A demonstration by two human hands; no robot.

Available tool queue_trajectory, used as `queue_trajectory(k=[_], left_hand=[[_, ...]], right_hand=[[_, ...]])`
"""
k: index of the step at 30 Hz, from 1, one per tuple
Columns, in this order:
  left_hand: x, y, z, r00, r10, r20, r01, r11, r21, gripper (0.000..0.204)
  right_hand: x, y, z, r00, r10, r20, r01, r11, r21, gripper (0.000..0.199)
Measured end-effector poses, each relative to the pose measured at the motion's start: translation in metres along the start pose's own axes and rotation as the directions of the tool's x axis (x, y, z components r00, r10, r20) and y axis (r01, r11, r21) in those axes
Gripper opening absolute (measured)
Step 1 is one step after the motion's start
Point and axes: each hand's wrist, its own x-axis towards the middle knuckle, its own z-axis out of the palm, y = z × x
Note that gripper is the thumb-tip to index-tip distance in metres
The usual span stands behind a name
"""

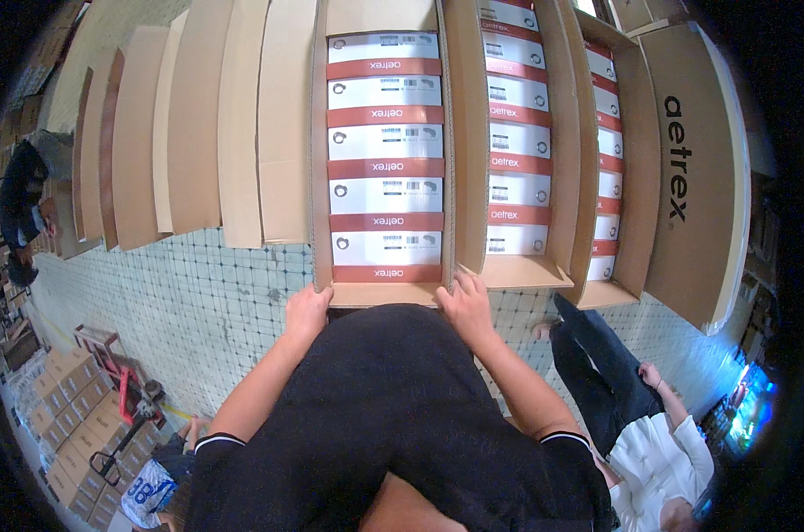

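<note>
partly, both hands [307, 312] [466, 305] hide corners of the open carton [384, 295].

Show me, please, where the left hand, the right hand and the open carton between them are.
Left hand [308, 311]: head view, back of the hand.
Right hand [466, 307]: head view, back of the hand.
Open carton [384, 294]: head view, cardboard at its near end.

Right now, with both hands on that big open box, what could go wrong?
The open carton has nothing over its white-and-red boxes, so some might slide out if it tips. The right hand grips a corner close to the neighbouring carton, so it could get pinched there. If the left hand loses its grip on the other near corner, the open carton might swing.
</note>
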Motion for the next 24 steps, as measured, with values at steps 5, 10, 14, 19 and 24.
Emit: queue_trajectory(k=[5,10,14,19,24], left_hand=[[0.001,-0.001,-0.001,0.999,-0.013,0.047,0.013,1.0,0.011,0.024],[0.001,0.0,-0.004,1.0,0.005,0.017,-0.005,1.0,-0.008,0.017],[0.002,0.003,-0.009,0.999,-0.022,0.039,0.022,1.0,-0.005,0.018],[0.001,0.006,-0.015,0.997,-0.037,0.07,0.037,0.999,-0.001,0.018],[0.002,0.006,-0.017,0.996,-0.028,0.082,0.029,0.999,-0.013,0.02]], right_hand=[[0.003,0.0,-0.001,1.0,-0.009,-0.022,0.009,1.0,-0.004,0.022],[0.004,0.002,-0.003,1.0,-0.013,0.023,0.012,1.0,0.017,0.022],[0.003,0.005,-0.001,0.999,-0.048,0.004,0.048,0.999,-0.008,0.02],[0.007,0.003,-0.008,0.994,-0.039,0.1,0.038,0.999,0.014,0.019],[0.044,-0.002,-0.062,0.842,-0.088,0.533,0.131,0.99,-0.044,0.029]])
